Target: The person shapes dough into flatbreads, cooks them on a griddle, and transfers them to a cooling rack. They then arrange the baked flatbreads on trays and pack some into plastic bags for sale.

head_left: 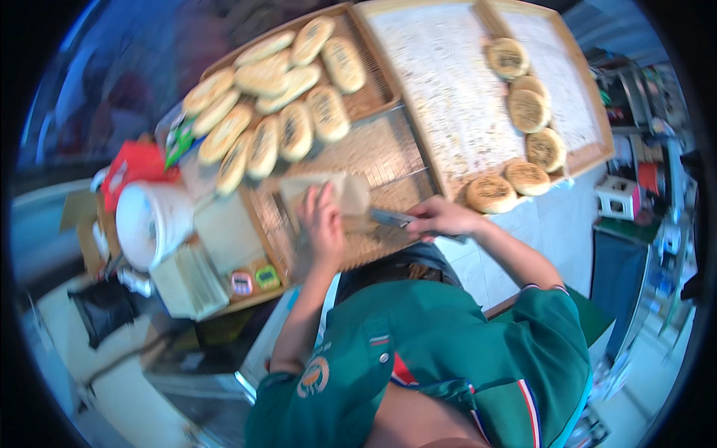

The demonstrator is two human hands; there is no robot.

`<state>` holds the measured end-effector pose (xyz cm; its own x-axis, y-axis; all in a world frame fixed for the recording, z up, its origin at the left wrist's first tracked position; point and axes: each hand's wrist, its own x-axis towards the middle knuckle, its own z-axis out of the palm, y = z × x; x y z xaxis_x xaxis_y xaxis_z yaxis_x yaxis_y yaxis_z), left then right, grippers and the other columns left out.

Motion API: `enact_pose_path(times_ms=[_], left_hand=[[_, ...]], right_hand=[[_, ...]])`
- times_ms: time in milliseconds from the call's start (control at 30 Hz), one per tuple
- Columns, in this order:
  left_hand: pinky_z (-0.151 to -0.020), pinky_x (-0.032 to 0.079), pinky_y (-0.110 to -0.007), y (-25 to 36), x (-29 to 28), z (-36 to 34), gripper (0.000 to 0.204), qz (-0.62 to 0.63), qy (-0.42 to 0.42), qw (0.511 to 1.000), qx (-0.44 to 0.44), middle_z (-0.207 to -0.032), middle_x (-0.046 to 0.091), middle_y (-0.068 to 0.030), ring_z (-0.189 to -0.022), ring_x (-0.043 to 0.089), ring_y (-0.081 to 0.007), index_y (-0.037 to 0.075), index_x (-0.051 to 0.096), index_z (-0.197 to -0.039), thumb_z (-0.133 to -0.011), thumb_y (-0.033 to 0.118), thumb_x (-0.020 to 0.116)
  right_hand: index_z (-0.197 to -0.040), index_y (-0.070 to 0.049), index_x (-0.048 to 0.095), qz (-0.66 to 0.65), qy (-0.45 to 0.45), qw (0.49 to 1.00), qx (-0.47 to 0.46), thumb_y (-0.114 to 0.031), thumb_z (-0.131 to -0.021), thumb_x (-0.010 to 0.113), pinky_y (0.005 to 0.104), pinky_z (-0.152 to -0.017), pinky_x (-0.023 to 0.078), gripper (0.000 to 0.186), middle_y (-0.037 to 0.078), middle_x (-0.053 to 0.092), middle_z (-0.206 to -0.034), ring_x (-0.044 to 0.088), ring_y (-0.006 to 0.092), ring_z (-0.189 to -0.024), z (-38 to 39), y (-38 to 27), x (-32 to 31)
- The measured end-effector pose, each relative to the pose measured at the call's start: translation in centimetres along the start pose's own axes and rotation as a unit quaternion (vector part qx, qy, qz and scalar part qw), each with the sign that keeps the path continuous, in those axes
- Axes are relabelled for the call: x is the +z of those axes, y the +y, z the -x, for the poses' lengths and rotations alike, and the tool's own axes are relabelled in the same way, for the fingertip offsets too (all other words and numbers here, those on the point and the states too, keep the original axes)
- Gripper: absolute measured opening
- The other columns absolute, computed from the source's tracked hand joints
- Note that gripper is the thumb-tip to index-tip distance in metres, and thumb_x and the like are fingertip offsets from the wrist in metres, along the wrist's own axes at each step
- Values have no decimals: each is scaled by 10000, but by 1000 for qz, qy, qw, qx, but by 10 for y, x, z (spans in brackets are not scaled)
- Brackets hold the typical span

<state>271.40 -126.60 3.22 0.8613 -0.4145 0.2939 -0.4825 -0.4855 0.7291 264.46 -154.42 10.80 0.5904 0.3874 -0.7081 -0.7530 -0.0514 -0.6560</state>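
Left hand [323, 224]: fingers laid flat and spread on a brown paper bag [328, 196], pressing it down onto the wire rack [388, 153]. Not curled around anything; palm covers the near part of the bag, the far end sticks out past the fingertips.

Right hand [441, 218]: fingers closed around the handle of metal tongs [390, 217]. The tongs' tip points toward the left hand and lies just beside the bag's near right corner. Whether the tongs hold anything cannot be told; the tip is blurred.

Both forearms come out of green short sleeves [463, 351] with striped trim, nearest the camera.

Left of the left fingers: white bucket [149, 220] lying against a red bag [134, 170]; a stack of pale paper sheets [190, 280] just nearer than the bucket; two small round tins [254, 280] beside that stack.

Beyond the left fingertips: a woven tray [370, 97] bearing oval flatbreads [287, 104], overlapped in rows, browned on top.

Beyond the right fingers: round flatbreads [526, 119] in a curved line along the right edge of a wooden tray [448, 97]; the nearest one [490, 194] lies just past the right knuckles. The rest of that tray's surface is covered in crumbs or seeds.

Right of the right hand: white counter [553, 224], then shelving with clutter, too blurred to identify.
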Motion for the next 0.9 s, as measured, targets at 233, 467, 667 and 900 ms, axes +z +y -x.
enact_pose_path(times_ms=[233, 467, 667, 900], left_hand=[[-1131, 316, -439, -20, -37, -20, 91, 57, -37, 996, -62, -1391, 537, -217, -1356, 444, -338, 31, 425, -1064, -983, -1, 400], [-1119, 303, -542, 31, 0, -14, 294, -216, 6, 971, 101, -1490, 420, -190, -1332, 432, -415, 114, 524, -1174, -889, 116, 601], [-924, 479, -510, 50, -1, -14, 271, -401, -45, 915, 5, -1392, 500, -154, -1152, 562, -387, 126, 686, -1051, -780, 127, 681], [-761, 543, -402, 41, -1, -32, 471, -347, -51, 936, 26, -1305, 550, -96, -954, 636, -298, 60, 621, -1234, -767, -1, 615]], right_hand=[[-1174, -29, 680, 295, 263, 913, -99, -74, -894, 626, 287, -611, 545, 288, 76, 696, -803, 647, 122, -675, 101, 5, -144], [-1023, -1, 648, 481, 634, 602, 63, -320, -864, 685, 479, -765, 517, 358, 230, 685, -867, 664, 409, -847, 132, -32, -308], [-1060, -42, 694, 458, 597, 658, -35, -262, -852, 684, 468, -777, 526, 303, 222, 699, -891, 681, 383, -866, 114, -12, -330], [-1029, -11, 711, 382, 509, 771, -39, -265, -903, 650, 358, -612, 492, 290, 154, 697, -764, 661, 255, -671, 80, -26, -368]])
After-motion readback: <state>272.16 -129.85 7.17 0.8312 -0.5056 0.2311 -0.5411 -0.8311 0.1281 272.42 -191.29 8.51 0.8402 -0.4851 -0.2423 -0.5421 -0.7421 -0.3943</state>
